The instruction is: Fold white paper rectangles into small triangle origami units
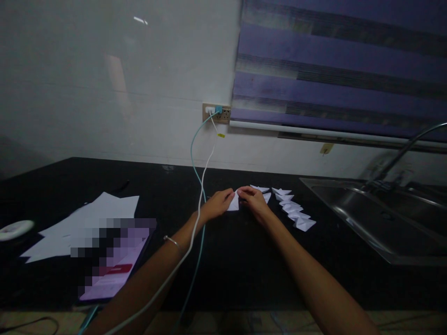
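Between my two hands is a small piece of folded white paper (233, 203), held just above or against the black counter. The fingers of my left hand (220, 203) are closed on its left edge. My right hand (254, 199) pinches its upper right side, and its fingers partly cover the paper. Just beyond and beside my right hand lie folded white paper boats (260, 189), partly hidden by it. A row of several more paper boats (292, 209) runs along the counter to the right.
White sheets (101, 214) and a lit tablet (118, 274) lie at left, near a white rounded object (16, 230). White and teal cables (193, 239) hang from the wall outlet (216, 113) across my left forearm. A steel sink (366, 223) with a faucet (401, 156) is at right.
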`<state>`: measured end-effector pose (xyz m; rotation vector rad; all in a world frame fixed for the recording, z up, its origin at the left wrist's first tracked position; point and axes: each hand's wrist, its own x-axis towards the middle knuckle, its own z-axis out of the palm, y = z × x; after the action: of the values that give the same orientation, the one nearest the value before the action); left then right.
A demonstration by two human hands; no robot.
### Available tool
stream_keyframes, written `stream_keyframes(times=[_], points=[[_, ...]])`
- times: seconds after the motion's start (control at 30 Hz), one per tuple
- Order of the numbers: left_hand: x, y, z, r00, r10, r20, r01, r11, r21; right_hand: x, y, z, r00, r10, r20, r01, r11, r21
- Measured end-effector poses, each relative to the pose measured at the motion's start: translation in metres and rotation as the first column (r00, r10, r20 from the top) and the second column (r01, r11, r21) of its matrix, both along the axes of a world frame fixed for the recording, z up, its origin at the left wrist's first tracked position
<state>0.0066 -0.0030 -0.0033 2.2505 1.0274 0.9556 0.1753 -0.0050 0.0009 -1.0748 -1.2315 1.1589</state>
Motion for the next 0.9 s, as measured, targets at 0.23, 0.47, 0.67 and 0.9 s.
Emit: stream_keyframes(times=[0.23,0.47,0.67,0.9], points=[[-0.002,-0.001,0.002,0.998,-0.052,-0.024,0.052,0.999,0.016,0.009,-0.001,0.009,0.986,0.112,0.121,-0.114,0.993,0.01],[0.001,-0.001,0.002,0.992,-0.125,0.014,0.125,0.991,-0.037,0.015,0.002,0.004,0.974,0.218,0.065,-0.219,0.976,0.002],[0.001,-0.001,0.003,0.992,-0.113,0.054,0.114,0.993,-0.019,0.01,0.007,-0.008,0.986,0.024,0.167,-0.051,0.986,0.156],[0.001,0.002,0.0,0.996,-0.064,0.068,0.064,0.998,-0.011,0.008,0.006,-0.009,0.967,-0.068,0.245,0.013,0.976,0.217]])
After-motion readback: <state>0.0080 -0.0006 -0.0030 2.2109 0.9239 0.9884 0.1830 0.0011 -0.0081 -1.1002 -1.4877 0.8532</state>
